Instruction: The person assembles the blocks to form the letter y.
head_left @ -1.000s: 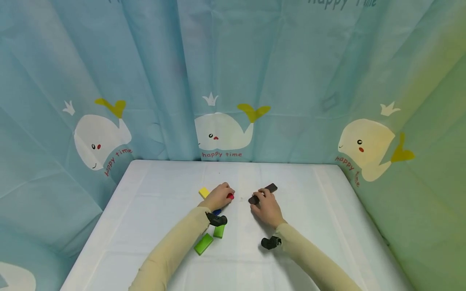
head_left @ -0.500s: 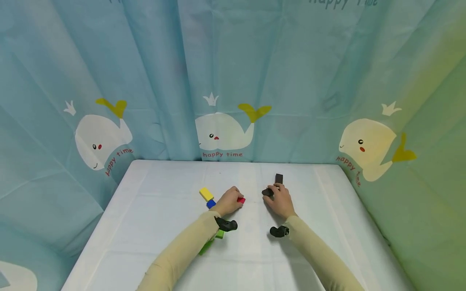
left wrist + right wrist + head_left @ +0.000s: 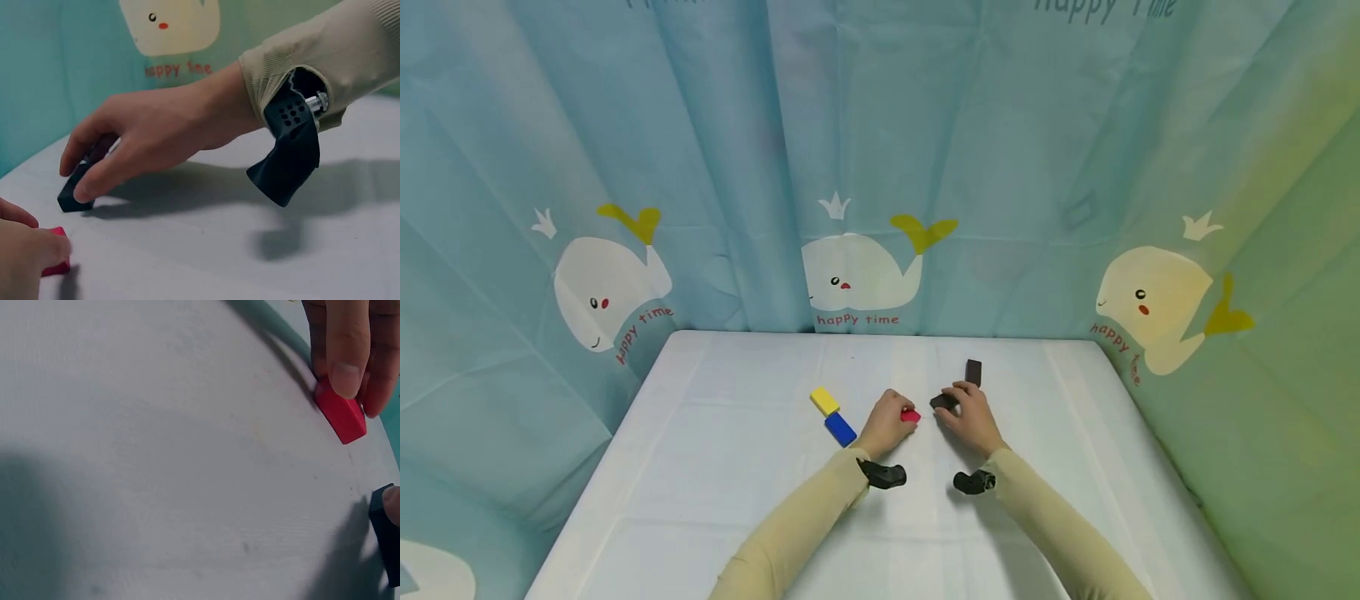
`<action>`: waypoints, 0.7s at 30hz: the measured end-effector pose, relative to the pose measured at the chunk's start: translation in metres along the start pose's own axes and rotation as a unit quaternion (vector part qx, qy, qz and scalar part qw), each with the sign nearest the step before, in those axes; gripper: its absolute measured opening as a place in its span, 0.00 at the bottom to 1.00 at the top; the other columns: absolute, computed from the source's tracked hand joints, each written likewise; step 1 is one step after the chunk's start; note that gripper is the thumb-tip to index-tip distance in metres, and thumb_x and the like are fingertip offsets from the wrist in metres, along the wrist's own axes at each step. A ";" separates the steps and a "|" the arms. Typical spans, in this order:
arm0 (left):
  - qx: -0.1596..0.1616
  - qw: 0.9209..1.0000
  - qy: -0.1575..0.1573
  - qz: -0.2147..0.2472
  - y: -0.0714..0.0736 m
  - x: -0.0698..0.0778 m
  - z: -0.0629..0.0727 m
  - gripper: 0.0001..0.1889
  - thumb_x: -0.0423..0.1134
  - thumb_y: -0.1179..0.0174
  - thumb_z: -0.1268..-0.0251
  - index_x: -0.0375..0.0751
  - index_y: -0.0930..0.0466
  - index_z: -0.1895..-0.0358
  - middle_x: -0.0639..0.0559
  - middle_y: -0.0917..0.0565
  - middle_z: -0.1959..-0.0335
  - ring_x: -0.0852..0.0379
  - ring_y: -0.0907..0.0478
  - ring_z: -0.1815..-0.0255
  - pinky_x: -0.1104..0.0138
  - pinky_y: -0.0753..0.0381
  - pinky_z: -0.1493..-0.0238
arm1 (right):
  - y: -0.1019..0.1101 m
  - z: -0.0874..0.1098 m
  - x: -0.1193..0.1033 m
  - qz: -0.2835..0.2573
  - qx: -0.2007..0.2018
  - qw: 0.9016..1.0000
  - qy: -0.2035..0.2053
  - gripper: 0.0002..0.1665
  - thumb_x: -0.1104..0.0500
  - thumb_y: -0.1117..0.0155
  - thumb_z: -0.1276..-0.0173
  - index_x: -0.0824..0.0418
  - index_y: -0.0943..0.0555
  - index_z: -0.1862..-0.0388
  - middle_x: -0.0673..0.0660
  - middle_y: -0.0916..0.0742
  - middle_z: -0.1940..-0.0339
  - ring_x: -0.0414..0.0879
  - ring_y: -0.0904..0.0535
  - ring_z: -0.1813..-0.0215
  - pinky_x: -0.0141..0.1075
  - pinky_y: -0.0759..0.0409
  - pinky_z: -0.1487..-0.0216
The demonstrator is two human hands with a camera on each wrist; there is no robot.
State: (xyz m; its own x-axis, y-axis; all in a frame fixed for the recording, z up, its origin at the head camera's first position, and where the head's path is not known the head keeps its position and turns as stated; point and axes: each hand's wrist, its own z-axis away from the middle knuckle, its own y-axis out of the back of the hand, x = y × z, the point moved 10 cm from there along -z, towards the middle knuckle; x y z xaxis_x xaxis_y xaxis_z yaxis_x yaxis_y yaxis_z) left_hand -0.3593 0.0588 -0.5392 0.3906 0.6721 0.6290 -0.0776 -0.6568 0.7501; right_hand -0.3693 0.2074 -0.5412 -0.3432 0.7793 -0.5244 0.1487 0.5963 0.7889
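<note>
My left hand [image 3: 884,425] pinches a small red block [image 3: 911,415] near the middle of the white table. In the right wrist view the fingers cover one end of that red block [image 3: 344,419], and its other end points toward the black block. Just to the right, my right hand [image 3: 976,422] grips a black block [image 3: 942,402] between thumb and fingers. The left wrist view shows this black block [image 3: 74,190] low over the tabletop. A narrow gap separates the red and black blocks. Behind the right hand lies a second dark block [image 3: 973,372].
A yellow block [image 3: 824,401] lies end to end with a blue block [image 3: 840,429], left of my left hand. Both wrists carry black camera mounts. A blue-green curtain [image 3: 737,167] with whale prints hangs behind the white table [image 3: 700,400].
My left hand has carried the red block to the right, uncovering the blue block; the green blocks are now hidden by that arm. The right hand shifted right, then slightly back left with the black block.
</note>
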 end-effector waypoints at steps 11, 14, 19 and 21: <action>0.036 0.999 0.019 0.019 0.000 -0.003 0.003 0.06 0.34 0.29 0.44 0.37 0.12 0.63 0.49 0.23 0.65 0.55 0.25 0.62 0.66 0.25 0.57 | 0.002 0.002 0.002 -0.023 0.030 0.999 -0.005 0.21 0.61 0.27 0.40 0.69 0.17 0.50 0.73 0.25 0.42 0.68 0.29 0.41 0.59 0.34 0.40; 0.035 0.999 0.019 0.014 -0.001 -0.004 0.001 0.06 0.35 0.29 0.44 0.38 0.11 0.63 0.50 0.22 0.65 0.56 0.25 0.62 0.67 0.25 0.58 | 0.003 0.001 0.006 -0.032 0.023 0.999 -0.022 0.20 0.60 0.28 0.39 0.69 0.17 0.49 0.73 0.24 0.41 0.67 0.29 0.39 0.59 0.34 0.38; 0.042 0.999 0.017 0.014 0.000 -0.005 0.000 0.06 0.34 0.28 0.45 0.39 0.11 0.64 0.51 0.22 0.66 0.57 0.24 0.63 0.68 0.26 0.59 | 0.002 0.000 0.012 -0.053 0.001 0.998 -0.043 0.22 0.59 0.29 0.37 0.70 0.18 0.46 0.70 0.25 0.37 0.66 0.31 0.36 0.59 0.35 0.36; 0.045 0.999 0.018 0.015 0.000 -0.005 0.000 0.05 0.34 0.28 0.45 0.39 0.11 0.64 0.52 0.21 0.66 0.58 0.24 0.63 0.68 0.26 0.59 | 0.001 0.000 0.013 -0.054 -0.003 0.998 -0.040 0.23 0.59 0.30 0.37 0.70 0.18 0.46 0.70 0.25 0.37 0.67 0.31 0.35 0.59 0.35 0.36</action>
State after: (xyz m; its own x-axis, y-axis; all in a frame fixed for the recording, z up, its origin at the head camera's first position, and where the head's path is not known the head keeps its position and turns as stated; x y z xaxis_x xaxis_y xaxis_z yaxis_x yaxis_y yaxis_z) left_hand -0.3617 0.0549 -0.5422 0.3552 0.6624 0.6596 -0.0047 -0.7043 0.7098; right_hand -0.3740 0.2180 -0.5475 -0.2814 0.7235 -0.6303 0.1097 0.6768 0.7279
